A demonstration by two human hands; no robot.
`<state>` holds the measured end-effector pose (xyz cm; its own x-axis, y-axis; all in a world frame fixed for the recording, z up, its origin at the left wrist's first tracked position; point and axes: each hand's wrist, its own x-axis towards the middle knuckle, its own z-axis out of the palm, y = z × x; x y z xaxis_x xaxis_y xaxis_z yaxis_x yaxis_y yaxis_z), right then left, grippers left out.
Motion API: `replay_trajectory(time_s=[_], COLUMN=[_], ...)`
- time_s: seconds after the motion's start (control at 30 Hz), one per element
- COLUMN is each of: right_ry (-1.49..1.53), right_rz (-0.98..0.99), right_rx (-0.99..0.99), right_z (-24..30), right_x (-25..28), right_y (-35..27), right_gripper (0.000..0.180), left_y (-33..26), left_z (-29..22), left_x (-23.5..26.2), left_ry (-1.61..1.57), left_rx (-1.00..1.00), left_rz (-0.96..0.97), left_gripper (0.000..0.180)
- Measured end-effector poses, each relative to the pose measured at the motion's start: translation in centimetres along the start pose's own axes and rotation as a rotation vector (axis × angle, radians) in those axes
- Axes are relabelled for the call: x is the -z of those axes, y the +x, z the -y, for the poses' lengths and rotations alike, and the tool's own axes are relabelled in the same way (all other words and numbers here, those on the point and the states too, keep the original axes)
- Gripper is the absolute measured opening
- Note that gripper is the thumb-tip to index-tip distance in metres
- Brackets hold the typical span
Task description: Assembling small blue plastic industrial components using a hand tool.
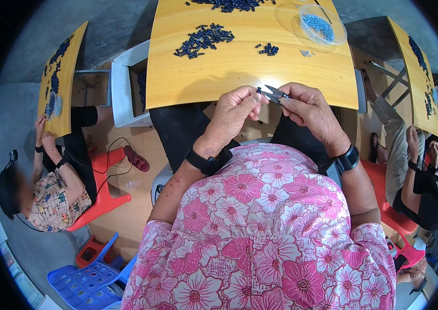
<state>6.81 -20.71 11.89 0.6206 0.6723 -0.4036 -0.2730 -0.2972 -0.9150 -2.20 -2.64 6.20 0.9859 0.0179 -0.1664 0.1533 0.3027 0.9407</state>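
Observation:
At the near edge of the table, my left hand (233, 109) is closed, with thumb and fingertips pinching a small black part (259, 90). My right hand (309, 106) wraps round small pointed snips (275, 93), whose blades are spread and point left toward that part. Whether the blades touch it is too small to tell. Beyond the hands lie a pile of small dark parts (206, 40), a little cluster of the same (268, 49) and a few pale bits (307, 53).
A clear round bowl (340, 32) with light blue pieces stands at the far right of the yellow table (188, 82). Another dark pile (232, 5) lies at the far edge. A pale open box (122, 95) is left of the table. People sit at tables on both sides.

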Motion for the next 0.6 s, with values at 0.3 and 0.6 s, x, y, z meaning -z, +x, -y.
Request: replay_trajectory(time_s=[0.3,0.6], right_ry=[0.076,0.096], right_rz=[0.022,0.036], right_rx=[-0.013,-0.013], right_z=[-0.27,-0.15], right_x=[0.16,0.22], right_y=[0.03,0.01], right_gripper=[0.023,0.022], left_y=[0.1,0.22], left_z=[-0.14,-0.16], left_x=[-0.03,-0.12], left_ry=[0.02,0.038], left_rx=[-0.016,-0.004], left_rz=[-0.008,-0.013], left_gripper=[0.03,0.029])
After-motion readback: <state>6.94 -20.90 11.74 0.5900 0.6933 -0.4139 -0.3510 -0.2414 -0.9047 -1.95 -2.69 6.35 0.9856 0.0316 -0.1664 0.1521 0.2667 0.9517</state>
